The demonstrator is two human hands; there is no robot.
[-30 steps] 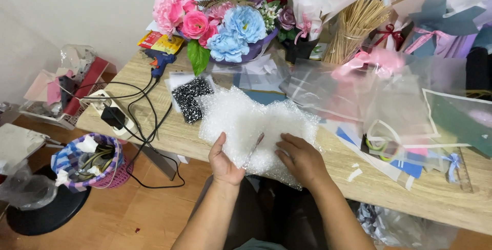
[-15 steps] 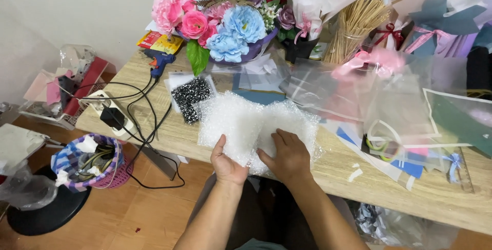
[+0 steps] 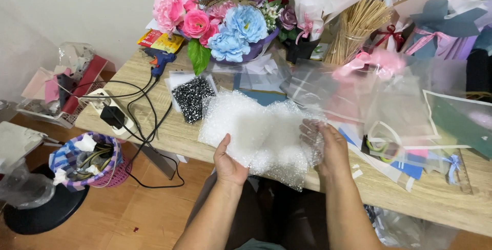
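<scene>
A sheet of bubble wrap [image 3: 259, 134] is pinched at its near edge by the left hand [image 3: 229, 162] and gripped at its right edge by the right hand [image 3: 328, 147] over the desk [image 3: 169, 132]; it is judged light, soft, crushable, best held by its edges.

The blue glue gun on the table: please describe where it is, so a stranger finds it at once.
Start at the big flower bouquet at the back of the wooden table. Just left of it lies the glue gun, beside a yellow packet. It alone is blue with an orange trigger and a black cable.
</scene>
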